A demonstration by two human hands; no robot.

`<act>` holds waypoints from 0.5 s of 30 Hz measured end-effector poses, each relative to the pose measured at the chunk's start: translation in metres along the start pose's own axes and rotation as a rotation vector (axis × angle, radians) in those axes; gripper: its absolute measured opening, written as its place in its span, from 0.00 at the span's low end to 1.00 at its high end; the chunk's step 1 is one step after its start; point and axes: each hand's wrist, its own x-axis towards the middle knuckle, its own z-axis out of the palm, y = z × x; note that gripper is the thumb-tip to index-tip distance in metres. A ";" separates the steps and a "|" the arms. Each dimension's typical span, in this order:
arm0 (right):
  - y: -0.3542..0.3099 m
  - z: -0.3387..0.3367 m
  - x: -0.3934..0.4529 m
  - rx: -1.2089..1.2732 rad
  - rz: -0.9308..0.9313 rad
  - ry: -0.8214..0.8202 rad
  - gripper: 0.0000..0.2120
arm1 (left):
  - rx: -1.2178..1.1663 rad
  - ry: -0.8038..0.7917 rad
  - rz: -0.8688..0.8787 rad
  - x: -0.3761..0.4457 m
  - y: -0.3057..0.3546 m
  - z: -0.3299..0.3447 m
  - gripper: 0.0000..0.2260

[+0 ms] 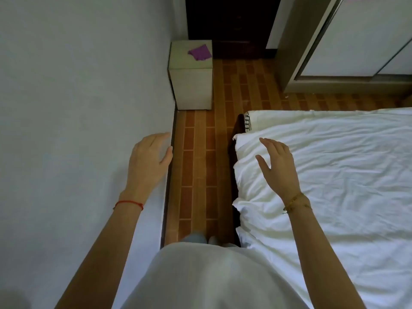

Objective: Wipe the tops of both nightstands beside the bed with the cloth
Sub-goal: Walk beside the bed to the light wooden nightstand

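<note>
A purple cloth (200,53) lies crumpled on top of a pale nightstand (191,85) that stands against the wall, far ahead of me. My left hand (149,161) is raised near the wall, fingers apart and empty. Over the edge of the white bed (334,170), my right hand (277,165) hovers with fingers spread, also holding nothing. Both hands are well short of the nightstand. Only one nightstand is in view.
A narrow strip of brown tiled floor (200,152) runs between the wall (78,97) and the bed towards the nightstand. A dark doorway (229,25) lies beyond it. A wardrobe with sliding doors (356,41) stands at the upper right.
</note>
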 end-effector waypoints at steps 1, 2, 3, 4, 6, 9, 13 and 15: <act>0.002 0.001 0.003 0.009 -0.004 0.005 0.21 | -0.010 0.005 0.002 0.002 0.000 0.002 0.17; 0.003 0.001 0.006 0.012 0.000 0.002 0.21 | -0.012 0.010 -0.005 0.005 0.000 0.003 0.17; 0.006 0.003 0.009 0.011 0.000 0.002 0.21 | -0.010 0.012 -0.007 0.007 -0.001 0.004 0.17; 0.007 0.005 0.012 0.007 0.008 -0.009 0.21 | -0.001 0.002 -0.018 0.009 -0.001 0.005 0.17; 0.010 0.010 0.023 0.010 0.002 -0.014 0.20 | 0.006 0.000 -0.029 0.019 -0.004 0.009 0.17; 0.014 0.022 0.045 0.030 0.004 -0.024 0.20 | 0.020 0.021 -0.030 0.038 -0.012 0.016 0.17; 0.021 0.048 0.091 0.047 0.011 -0.065 0.20 | 0.016 0.007 -0.070 0.078 -0.036 0.037 0.17; 0.026 0.065 0.125 0.040 0.016 -0.079 0.20 | 0.014 0.019 -0.074 0.108 -0.056 0.050 0.17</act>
